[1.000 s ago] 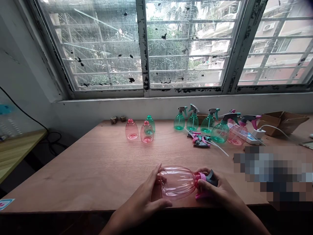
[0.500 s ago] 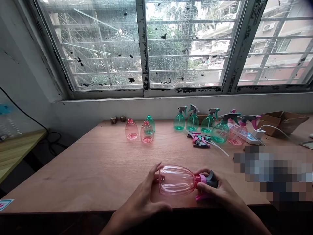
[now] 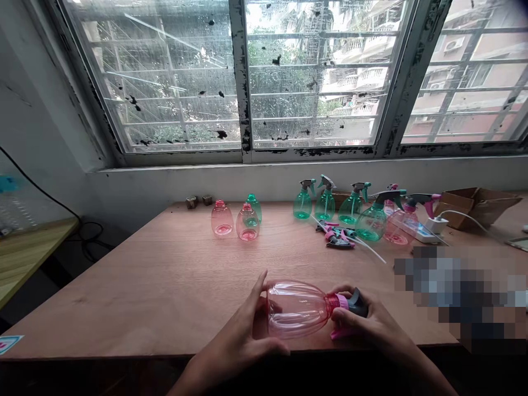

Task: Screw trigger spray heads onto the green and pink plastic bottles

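Note:
A clear pink spray bottle point(image 3: 296, 309) lies sideways above the near edge of the table, its base to the left and its neck to the right. My right hand point(image 3: 367, 324) grips the pink collar and dark grey spray head point(image 3: 357, 303) at the neck. The pink trigger point(image 3: 341, 333) hangs below those fingers. At the base, my left hand point(image 3: 243, 324) is spread, thumb and index finger wide apart. Some of its fingertips are behind the base and show through the plastic; whether they press on it I cannot tell.
Two pink bottles point(image 3: 223, 219) and a green one point(image 3: 254, 204) without heads stand at the back. Several green spray bottles point(image 3: 303, 203) stand further right, near loose spray heads point(image 3: 339, 235), a power strip point(image 3: 421, 231) and a cardboard box point(image 3: 470, 206). A pixelated patch covers the right side.
The pink bottle's body has turned slightly and tipped a little lower at its base. My left fingers have shifted slightly at the base; my right hand keeps its grip.

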Motion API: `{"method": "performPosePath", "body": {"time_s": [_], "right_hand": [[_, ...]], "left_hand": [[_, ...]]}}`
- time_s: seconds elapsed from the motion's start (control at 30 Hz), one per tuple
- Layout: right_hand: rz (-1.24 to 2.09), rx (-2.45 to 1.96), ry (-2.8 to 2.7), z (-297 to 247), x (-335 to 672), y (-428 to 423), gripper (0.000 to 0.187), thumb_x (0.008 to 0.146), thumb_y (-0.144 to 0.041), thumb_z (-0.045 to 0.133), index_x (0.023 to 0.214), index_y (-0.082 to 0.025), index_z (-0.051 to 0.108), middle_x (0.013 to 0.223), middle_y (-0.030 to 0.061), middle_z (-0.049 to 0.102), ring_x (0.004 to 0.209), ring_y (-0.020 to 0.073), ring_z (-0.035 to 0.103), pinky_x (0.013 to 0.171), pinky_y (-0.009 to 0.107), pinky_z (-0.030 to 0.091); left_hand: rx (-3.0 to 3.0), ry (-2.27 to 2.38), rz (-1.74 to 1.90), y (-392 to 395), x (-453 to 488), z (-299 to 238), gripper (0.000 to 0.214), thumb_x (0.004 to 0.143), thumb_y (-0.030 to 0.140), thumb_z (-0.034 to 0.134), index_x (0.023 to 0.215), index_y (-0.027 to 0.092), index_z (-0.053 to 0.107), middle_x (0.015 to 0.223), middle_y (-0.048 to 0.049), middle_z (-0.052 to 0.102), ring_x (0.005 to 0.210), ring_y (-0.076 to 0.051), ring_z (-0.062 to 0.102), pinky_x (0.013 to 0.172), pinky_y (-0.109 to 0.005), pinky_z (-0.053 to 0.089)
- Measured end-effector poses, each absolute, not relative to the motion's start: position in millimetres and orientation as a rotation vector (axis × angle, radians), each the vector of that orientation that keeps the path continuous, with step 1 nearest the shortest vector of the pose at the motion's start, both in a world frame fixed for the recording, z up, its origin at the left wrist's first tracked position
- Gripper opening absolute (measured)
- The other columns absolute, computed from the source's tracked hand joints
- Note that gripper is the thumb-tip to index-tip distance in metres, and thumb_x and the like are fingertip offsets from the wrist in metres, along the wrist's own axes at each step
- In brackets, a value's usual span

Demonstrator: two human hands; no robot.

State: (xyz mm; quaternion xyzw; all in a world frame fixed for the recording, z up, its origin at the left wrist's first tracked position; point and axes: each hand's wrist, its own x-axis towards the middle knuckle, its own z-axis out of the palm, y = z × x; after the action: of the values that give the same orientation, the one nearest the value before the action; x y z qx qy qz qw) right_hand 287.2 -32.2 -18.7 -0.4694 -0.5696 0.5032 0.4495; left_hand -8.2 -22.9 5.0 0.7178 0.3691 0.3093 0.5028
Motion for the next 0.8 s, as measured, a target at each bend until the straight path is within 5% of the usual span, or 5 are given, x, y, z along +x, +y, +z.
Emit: {"method": "performPosePath", "body": {"time_s": [0.13,0.4,0.67,0.8], "right_hand": [[1.246,-1.153,-1.385,-19.2,287.3,-32.4,0.037,0.079,-0.044,0.079,0.102,-0.019,0.064,0.074,0.0,0.072,0.065,0.0195,0.069,0.062,0.028,0.054],[1.243,-1.15,-1.378,-20.4,287.9,-32.9,0.037,0.078,-0.044,0.08,0.101,-0.019,0.065,0.072,-0.0004,0.072,0.064,0.0189,0.068,0.06,0.026,0.053],[1.262,-1.121,-1.339,-19.8,286.8,-33.2,0.037,0.076,-0.043,0.081,0.099,-0.019,0.064,0.069,-0.0005,0.074,0.061,0.0178,0.068,0.058,0.024,0.052],[1.246,-1.119,-1.33,-19.7,286.0,-33.5,0.038,0.075,-0.043,0.081,0.099,-0.018,0.064,0.068,0.0003,0.074,0.06,0.0183,0.068,0.057,0.025,0.052]], "left_hand": [[1.763,0.864,0.747,-22.0,-9.0,5.1,0.1,0.081,0.023,0.078,0.157,0.033,0.014,0.141,-0.0083,0.05,0.126,-0.026,0.053,0.116,-0.043,0.035],[1.775,0.881,0.716,-22.0,-8.0,3.1,0.112,0.079,0.021,0.079,0.158,0.033,0.002,0.132,-0.0072,0.057,0.125,-0.027,0.054,0.116,-0.045,0.034],[1.82,0.849,0.742,-21.8,-9.2,4.9,0.09,0.089,0.021,0.067,0.157,0.036,0.01,0.142,-0.0068,0.053,0.128,-0.024,0.054,0.116,-0.042,0.035],[1.802,0.886,0.725,-22.7,-8.5,7.0,0.107,0.082,0.021,0.077,0.158,0.035,0.003,0.144,-0.0073,0.052,0.129,-0.026,0.053,0.118,-0.044,0.033]]}}
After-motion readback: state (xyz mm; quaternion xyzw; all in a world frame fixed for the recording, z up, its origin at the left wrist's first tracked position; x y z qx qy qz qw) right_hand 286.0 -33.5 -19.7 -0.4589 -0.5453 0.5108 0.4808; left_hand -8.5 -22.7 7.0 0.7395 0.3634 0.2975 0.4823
